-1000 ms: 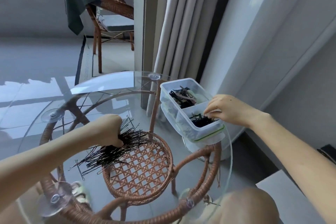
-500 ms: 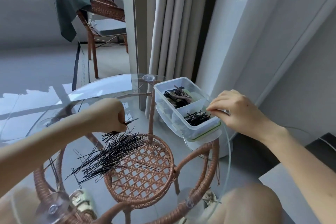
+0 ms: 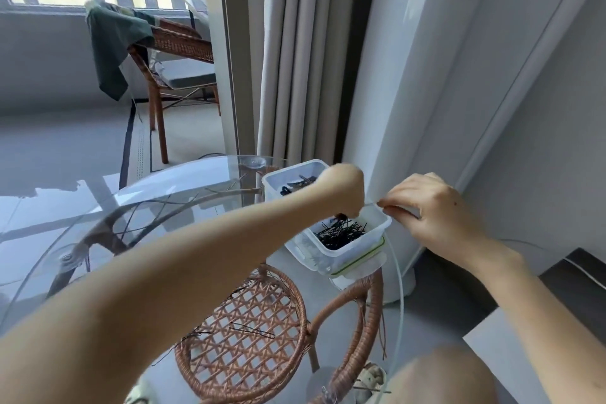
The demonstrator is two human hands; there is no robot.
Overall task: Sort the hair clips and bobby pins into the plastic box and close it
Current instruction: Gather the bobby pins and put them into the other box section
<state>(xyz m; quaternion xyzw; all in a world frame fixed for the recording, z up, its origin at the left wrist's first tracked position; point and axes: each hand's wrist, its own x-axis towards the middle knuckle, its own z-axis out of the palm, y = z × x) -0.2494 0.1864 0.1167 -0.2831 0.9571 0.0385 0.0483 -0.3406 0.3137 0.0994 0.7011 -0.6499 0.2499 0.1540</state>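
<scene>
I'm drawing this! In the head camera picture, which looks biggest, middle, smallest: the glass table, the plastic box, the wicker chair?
1. glass table
2. wicker chair, though it is farther away
3. plastic box, though it looks close to the chair

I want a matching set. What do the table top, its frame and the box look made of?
Table top: clear glass, glossy, showing reflections. Frame: brown woven rattan or wicker, possibly synthetic. Box: translucent plastic, seemingly resting on its green-sealed lid.
</scene>
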